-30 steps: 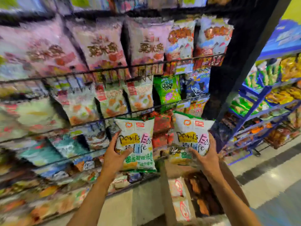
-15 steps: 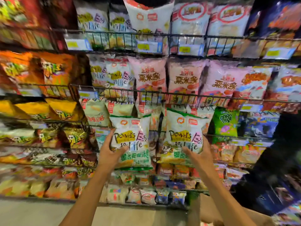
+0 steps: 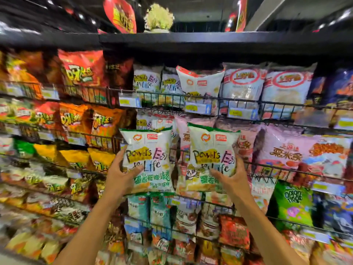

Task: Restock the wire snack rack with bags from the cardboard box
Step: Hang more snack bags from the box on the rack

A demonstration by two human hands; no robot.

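Left grip (image 3: 122, 177): holds the left bag (image 3: 148, 159) at its lower left edge, thumb across the front.
Right grip (image 3: 234, 180): holds the right bag (image 3: 210, 155) at its lower right edge, thumb across the front.
Bag attitude: both upright, side by side, fronts toward the camera.
Bag position: raised before the wire rack (image 3: 277, 103), in front of its second tier.
Top tier: matching bags (image 3: 146, 81) behind the rail.
Second tier: pink bags (image 3: 282, 150).

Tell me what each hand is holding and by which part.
The left hand holds a white snack bag by its lower left edge; the right hand holds a matching bag by its lower right edge.
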